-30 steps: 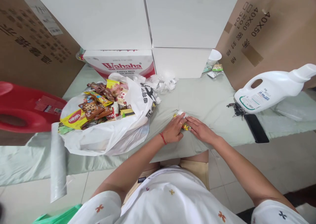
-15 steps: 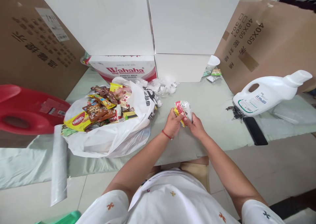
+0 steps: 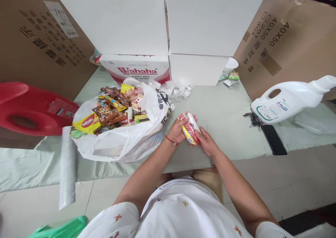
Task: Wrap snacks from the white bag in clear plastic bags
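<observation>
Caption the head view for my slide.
Left grip and right grip hold colourful packaging beside a white bag of snacks.

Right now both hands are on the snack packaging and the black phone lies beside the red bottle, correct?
Wrong bottle: the head view shows the black phone beside the white bottle, not the red bottle. The left hand and right hand are on the snack packaging.

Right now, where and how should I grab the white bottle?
The white bottle is probably best held by its loop handle, coming from the upper left in the view and hooking through: the loop is slimmer than the broad body. That approach should also clear the keys and phone on its near side.
</observation>
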The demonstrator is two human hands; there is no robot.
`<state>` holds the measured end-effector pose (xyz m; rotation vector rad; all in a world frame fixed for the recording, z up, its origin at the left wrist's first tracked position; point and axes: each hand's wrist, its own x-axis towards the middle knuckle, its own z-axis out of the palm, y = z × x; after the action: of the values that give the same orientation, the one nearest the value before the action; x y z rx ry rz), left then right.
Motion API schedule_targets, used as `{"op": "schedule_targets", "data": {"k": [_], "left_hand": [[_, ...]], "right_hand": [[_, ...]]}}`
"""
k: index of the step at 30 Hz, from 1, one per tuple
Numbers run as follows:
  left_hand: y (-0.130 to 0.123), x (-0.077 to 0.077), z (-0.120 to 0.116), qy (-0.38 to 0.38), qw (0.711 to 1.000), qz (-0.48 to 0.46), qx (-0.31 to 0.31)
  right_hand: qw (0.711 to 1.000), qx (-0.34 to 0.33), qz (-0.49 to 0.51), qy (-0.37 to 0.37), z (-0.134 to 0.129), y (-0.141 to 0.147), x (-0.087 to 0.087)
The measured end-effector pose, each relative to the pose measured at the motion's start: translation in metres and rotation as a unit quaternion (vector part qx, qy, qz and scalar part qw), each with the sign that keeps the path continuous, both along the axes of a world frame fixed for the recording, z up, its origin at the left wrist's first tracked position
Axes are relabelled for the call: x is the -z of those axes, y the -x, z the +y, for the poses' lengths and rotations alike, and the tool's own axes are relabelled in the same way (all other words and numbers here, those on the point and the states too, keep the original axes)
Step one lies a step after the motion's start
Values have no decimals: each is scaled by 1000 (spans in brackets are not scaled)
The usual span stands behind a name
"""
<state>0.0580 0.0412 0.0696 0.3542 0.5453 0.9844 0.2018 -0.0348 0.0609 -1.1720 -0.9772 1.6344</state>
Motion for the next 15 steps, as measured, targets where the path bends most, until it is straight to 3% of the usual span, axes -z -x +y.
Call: {"op": "schedule_targets", "data": {"k": [3,9,12,15], "left_hand": [[0,5,-2,10,1000,-14,-8],[12,8,-7,-30,996,-58,61],[17,16,-10,-22,998,-49,35],[17,26,-13,-6,1000,-9,11]], "right_hand": [[998,4,41,53,-10,3,0],[998,42,-35,-9,-18,5,-5],[989,28,-133,-51,-19,5,-5],[958,-2,-267,-107,-23,7,-5]]}}
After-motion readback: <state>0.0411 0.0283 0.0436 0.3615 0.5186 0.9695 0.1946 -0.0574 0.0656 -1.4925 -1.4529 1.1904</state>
